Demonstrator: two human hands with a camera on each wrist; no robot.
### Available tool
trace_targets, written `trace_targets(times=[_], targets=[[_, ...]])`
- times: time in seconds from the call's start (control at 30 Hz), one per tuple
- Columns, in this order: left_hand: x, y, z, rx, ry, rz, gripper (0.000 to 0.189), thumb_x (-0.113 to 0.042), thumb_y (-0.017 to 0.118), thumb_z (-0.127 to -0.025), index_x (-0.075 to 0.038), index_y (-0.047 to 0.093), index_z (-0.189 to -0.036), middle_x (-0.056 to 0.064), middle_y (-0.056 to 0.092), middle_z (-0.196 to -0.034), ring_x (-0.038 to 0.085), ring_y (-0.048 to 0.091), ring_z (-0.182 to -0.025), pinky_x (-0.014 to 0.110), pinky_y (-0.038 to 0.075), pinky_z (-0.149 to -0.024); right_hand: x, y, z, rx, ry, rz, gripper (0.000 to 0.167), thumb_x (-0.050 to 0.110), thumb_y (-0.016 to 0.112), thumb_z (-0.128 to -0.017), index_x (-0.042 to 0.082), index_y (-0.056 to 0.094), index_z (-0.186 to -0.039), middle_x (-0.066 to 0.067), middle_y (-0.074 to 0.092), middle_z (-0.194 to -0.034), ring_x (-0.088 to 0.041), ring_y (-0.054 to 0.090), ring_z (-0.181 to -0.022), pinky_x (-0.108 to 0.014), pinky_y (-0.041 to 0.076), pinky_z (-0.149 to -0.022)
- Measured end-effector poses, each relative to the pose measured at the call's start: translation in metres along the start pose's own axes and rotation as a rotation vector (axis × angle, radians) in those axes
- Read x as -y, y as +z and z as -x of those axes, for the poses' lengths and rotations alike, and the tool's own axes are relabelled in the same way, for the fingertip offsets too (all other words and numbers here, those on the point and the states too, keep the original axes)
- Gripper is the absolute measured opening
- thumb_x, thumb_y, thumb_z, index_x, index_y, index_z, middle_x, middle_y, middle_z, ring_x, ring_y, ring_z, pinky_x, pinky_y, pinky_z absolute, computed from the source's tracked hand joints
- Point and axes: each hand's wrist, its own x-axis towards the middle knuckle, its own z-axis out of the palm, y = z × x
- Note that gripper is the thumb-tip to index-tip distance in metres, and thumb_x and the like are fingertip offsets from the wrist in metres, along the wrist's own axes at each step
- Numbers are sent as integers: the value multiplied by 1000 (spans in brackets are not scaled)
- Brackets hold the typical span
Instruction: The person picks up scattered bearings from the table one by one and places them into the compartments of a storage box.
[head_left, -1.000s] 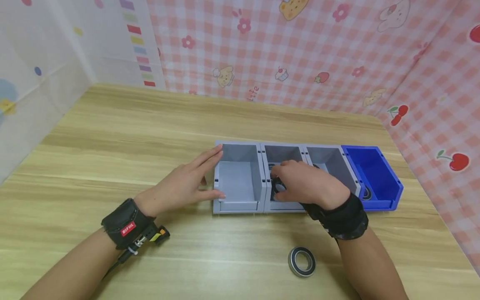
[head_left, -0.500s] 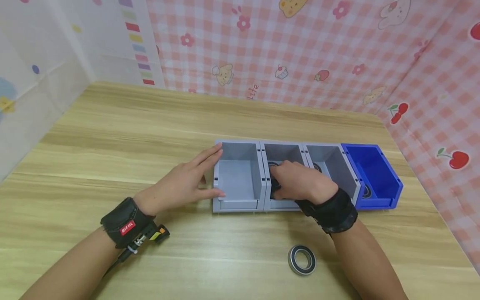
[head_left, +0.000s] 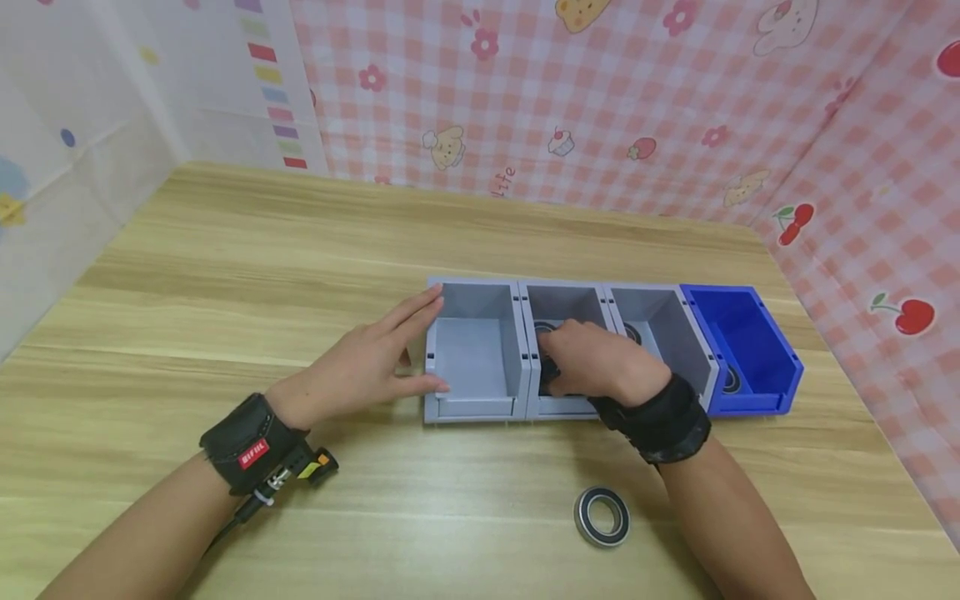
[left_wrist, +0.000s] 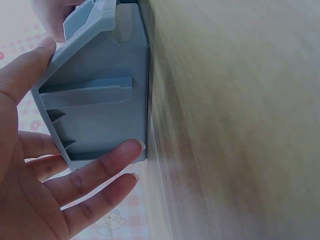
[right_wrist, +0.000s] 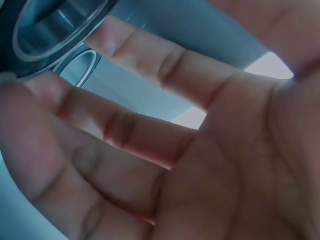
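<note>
In the head view, my left hand [head_left: 360, 362] rests against the left side of the leftmost grey bin [head_left: 468, 408]. Its thumb and fingers are spread and fairly straight, touching the bin's edges; the left wrist view shows fingers along the outer wall [left_wrist: 100, 125]. My right hand [head_left: 603, 358] reaches into the second grey bin [head_left: 570, 406] and grips a black-sealed ring bearing [right_wrist: 7, 40] at its rim. From above, that bearing is mostly hidden by the hand. Another bearing [head_left: 543, 327] lies farther back in this bin.
A third grey bin [head_left: 660, 304] and a blue bin [head_left: 757, 333] continue the row rightward, each with a bearing visible inside. One loose bearing [head_left: 602, 540] lies flat on the wooden table [head_left: 450, 483] in front. Patterned cloth walls [head_left: 525, 100] stand behind and at both sides.
My right hand has shifted slightly left and down inside the second bin. The left hand keeps its place on the leftmost bin, and the loose bearing stays put.
</note>
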Motion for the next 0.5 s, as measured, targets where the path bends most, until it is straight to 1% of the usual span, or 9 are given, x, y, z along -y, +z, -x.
trace_targets(times=[0.23,0.37,0.5], targets=[[0,-1,0,-4,8,2,95,-51,67,-84,-3,20,-152,4,11,-159,7,56,-72,22,46,-62,1,0,0,7,30,1,20,12,75,-82,8,62,-96,-1,57,-77,-17,52,-68,-30,43,-59],[0,-1,-1,-9,13,3,95,-51,67,-84,-2,21,-151,5,11,-159,8,57,-73,22,47,-63,3,2,0,-25,41,29,20,10,76,-81,8,62,-95,-2,57,-77,-17,53,-68,-31,43,-60],[0,0,-1,-6,10,8,95,-50,67,-84,-2,21,-151,6,11,-159,7,56,-72,22,47,-63,6,6,1,-65,40,90,20,9,75,-82,6,63,-97,-5,59,-81,-18,54,-68,-33,45,-60]])
